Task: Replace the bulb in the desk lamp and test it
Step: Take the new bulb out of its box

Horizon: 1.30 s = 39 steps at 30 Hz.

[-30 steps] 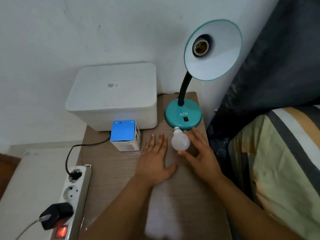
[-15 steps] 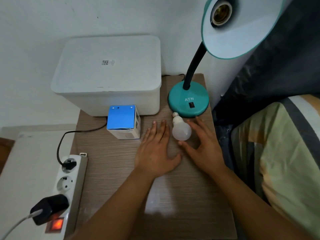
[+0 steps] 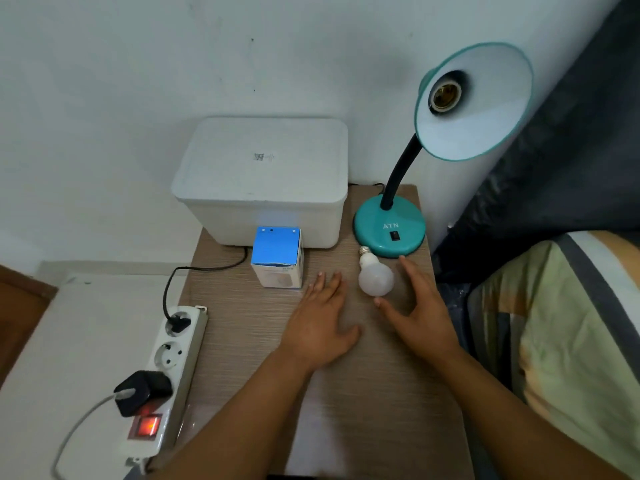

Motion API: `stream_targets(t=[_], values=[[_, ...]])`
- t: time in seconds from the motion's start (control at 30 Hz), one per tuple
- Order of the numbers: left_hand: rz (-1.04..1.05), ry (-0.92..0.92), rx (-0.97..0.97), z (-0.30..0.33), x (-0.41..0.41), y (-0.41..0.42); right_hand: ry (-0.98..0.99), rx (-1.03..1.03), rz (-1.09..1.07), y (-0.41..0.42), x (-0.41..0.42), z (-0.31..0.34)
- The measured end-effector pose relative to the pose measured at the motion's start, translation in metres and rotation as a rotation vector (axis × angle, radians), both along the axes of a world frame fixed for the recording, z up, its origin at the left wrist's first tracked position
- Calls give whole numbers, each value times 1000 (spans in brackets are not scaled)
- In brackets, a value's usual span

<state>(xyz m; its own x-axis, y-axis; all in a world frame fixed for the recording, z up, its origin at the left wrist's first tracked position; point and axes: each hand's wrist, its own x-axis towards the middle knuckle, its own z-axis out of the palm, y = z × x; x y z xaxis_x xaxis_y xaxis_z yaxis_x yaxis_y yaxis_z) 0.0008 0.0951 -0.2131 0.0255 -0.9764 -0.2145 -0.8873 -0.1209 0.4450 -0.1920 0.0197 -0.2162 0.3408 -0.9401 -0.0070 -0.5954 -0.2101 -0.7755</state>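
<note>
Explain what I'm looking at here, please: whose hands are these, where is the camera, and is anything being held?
There is no robot here. A person wears a camera on the head, looking forward and down, so you see their own two arms. The left hand lies flat on the wooden table. The right hand is open and curved around a white bulb that lies on the table; whether the fingers touch it is hard to tell, and it is not gripped. Behind it stands a teal desk lamp whose socket is empty. Also there: a small blue-topped box, a white lidded bin, and a power strip with its red switch lit.
</note>
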Motion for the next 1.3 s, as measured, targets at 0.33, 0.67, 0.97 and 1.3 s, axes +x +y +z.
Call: stream_targets(t=[0.33,0.67,0.97,1.3], values=[[605,241,-190,19,33,76,-68,-119,148,34,48,39],[884,487,-428,25,36,28,-46,-237,322,10,105,53],[1006,583,-583,17,35,7,-107,-233,347,-10,131,51],[989,501,-587,13,40,8,-74,-322,364,-12,133,52]])
